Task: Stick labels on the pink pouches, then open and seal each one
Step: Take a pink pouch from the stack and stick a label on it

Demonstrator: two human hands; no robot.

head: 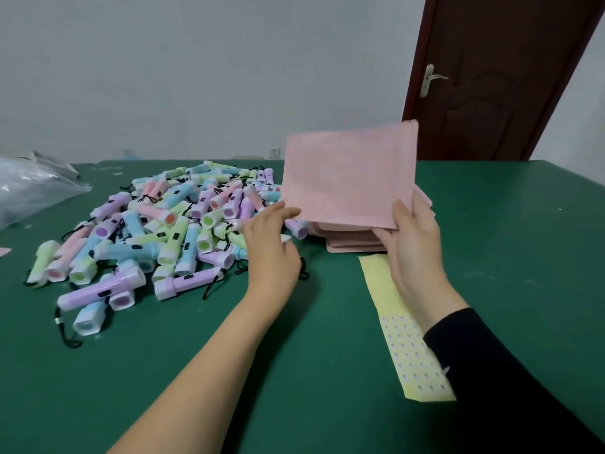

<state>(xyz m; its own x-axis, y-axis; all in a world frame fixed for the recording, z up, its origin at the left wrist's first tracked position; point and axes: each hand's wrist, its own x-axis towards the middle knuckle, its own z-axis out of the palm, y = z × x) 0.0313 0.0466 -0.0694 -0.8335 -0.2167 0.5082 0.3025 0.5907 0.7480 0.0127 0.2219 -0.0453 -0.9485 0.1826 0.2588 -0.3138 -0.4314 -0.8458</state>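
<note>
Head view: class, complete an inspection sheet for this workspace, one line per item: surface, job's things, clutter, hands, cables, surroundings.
Surface: green table, flat.
Job's things: pink pouch held upright; pouch stack lying behind it; yellow label sheet flat on the table, partly under the right forearm.
Clutter: flashlight pile on the left; clear plastic bag at far left.
Hands: right hand grips the pouch's lower edge; left hand near its lower corner, grip unclear.
Cables: nothing seen, only black cords on the flashlights.
Surroundings: white wall, brown door, wall socket.
</note>
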